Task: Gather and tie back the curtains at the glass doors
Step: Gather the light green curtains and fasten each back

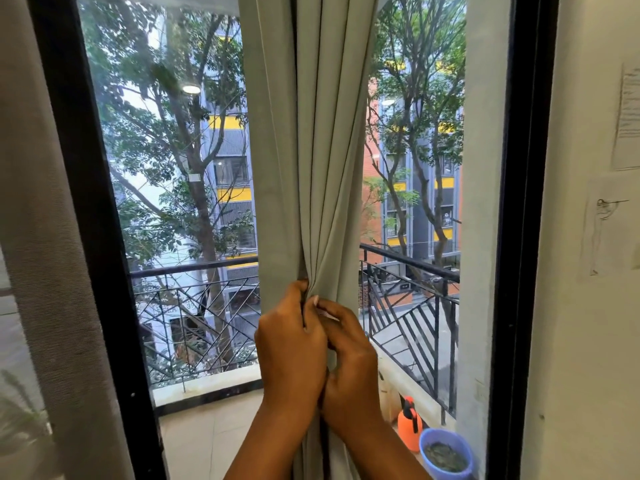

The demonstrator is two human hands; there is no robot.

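Observation:
A pale grey-green curtain [308, 150] hangs in the middle of the glass door [180, 202], bunched into folds that narrow at my hands. My left hand [291, 344] grips the gathered folds from the left. My right hand [349, 362] grips them from the right, its fingers curled around the bunch and touching the left hand. Something pale pink shows under my right fingers; I cannot tell what it is. Below my hands the curtain is mostly hidden by my forearms. A brownish sheer curtain [41, 254] hangs at the far left.
A black door frame [519, 237] stands on the right, another black frame [100, 254] on the left. Beyond the glass are a balcony railing [415, 299], an orange spray bottle [410, 424] and a blue bucket [446, 452]. Papers [628, 116] hang on the right wall.

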